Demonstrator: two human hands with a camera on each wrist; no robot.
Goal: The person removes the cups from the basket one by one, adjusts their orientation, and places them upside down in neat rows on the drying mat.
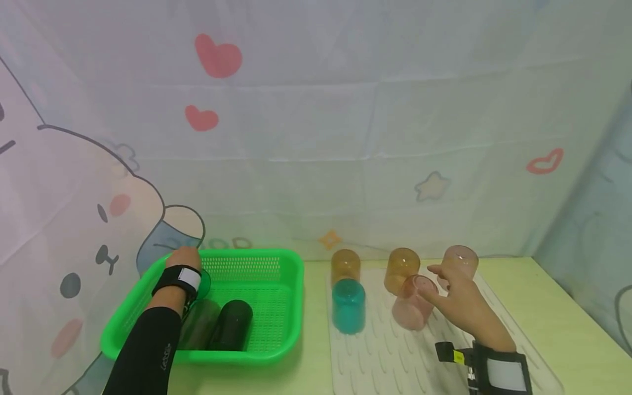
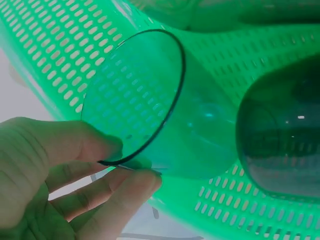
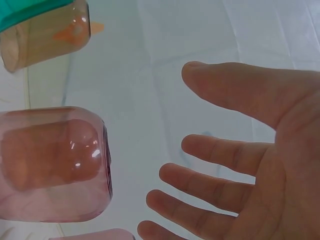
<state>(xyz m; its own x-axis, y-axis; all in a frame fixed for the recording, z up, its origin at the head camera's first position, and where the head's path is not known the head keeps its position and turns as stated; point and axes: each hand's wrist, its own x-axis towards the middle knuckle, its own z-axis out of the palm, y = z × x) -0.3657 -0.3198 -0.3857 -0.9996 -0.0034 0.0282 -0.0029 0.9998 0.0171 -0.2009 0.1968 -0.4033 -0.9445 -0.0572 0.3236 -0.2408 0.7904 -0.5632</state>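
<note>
"Teal cup (image 2: 200, 130): why does the left hand (image 2: 60, 147) pinch its rim?"
"It's tilted in the green basket (image 1: 237, 357); probably the easiest edge to reach."
"And the right hand (image 1: 461, 299)?"
"Spread, near an upside-down pink cup (image 1: 412, 315), perhaps draining on the mat (image 1: 365, 362)."

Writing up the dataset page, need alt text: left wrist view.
A person's left grip pinches a see-through green cup by its rim, with a slotted green basket behind it. A dark cup, cut off by the right edge, lies beside it; part of another cup shows along the top.
</note>
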